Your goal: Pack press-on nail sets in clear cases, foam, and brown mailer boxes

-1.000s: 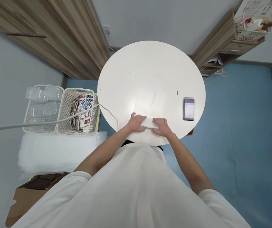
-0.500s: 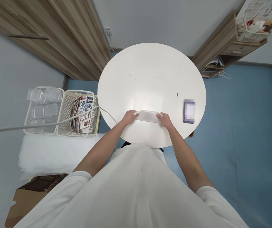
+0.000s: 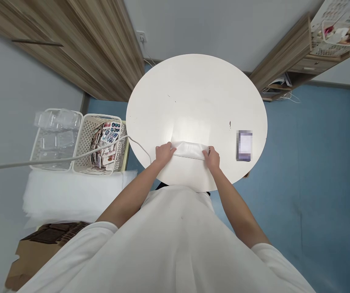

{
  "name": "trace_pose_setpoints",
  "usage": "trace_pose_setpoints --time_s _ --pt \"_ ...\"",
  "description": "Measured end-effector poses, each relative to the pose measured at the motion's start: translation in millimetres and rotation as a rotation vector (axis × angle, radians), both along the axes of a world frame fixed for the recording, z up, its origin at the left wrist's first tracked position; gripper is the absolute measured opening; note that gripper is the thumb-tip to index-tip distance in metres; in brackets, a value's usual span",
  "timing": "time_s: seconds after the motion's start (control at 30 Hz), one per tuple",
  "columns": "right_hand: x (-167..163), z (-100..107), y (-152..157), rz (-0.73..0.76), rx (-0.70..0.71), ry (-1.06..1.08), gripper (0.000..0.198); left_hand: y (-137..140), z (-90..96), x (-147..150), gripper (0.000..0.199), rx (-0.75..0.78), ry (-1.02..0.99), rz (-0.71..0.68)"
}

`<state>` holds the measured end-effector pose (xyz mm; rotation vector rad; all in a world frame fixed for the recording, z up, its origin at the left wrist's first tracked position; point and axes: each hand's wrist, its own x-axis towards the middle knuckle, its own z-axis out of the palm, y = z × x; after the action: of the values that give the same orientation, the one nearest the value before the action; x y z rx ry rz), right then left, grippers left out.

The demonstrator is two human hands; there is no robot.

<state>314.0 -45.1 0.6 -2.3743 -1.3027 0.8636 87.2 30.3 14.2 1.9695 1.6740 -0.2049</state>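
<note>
Between my hands, near the front edge of the round white table (image 3: 199,89), is a white folded sheet (image 3: 190,150), a flat strip with a slight sheen; whether it is paper, foam or plastic I cannot make out. Its left end is pinched by my left hand (image 3: 164,154), thumb on the near side and fingers at the far edge. My right hand (image 3: 212,158) grips the right end the same way. To the right of that hand lies a dark-edged, blurred rectangular object (image 3: 244,145), apart from it.
On the left stand a basket of clear plastic containers (image 3: 57,140) and a basket of printed cards (image 3: 106,146), with a white cable (image 3: 101,151) crossing in front. Nearer are a stack of white sheets (image 3: 77,195) and a cardboard box (image 3: 29,260). A wooden cabinet (image 3: 285,61) stands far right.
My fingers have shifted on the strip's ends, and its far edge, raised and curled before, now lies flatter. Both hands have stayed at the same spot. The view has shifted slightly.
</note>
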Motion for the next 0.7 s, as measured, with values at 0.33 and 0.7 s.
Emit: trace_pose_setpoints --time_s 0.33,0.7 --pt "-13.3 13.6 -1.5 0.545 0.253 -0.207 0.048 -5.3 3.2 8.4 0.055 0.316 -0.238 -0.438" --pt "-25.8 28.2 -3.1 0.678 0.070 -0.059 0.046 -12.0 10.3 12.3 0.056 0.066 -0.260 -0.571"
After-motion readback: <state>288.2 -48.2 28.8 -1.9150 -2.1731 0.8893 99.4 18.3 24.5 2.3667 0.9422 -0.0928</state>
